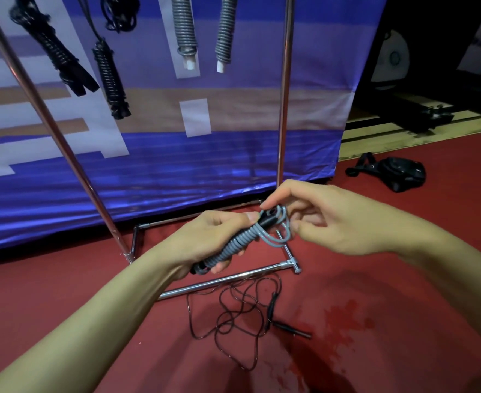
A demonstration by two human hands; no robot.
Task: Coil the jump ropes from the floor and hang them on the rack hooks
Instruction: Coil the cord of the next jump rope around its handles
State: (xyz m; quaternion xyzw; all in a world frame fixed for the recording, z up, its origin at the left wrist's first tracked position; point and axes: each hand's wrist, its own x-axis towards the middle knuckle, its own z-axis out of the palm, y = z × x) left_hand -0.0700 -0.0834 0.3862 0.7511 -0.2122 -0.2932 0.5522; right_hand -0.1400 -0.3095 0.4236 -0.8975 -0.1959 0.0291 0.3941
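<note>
My left hand grips a grey jump rope wound tightly round its black handles. At the bundle's upper end my right hand pinches the loose grey loops. A thin black jump rope lies tangled on the red floor below, its black handles to the right. Two coiled grey ropes and several coiled black ropes hang on the chrome rack at the top of the view.
The rack's base bars lie on the red floor right under my hands. A blue banner stands behind the rack. A black bag sits on the floor at right, near a wooden strip.
</note>
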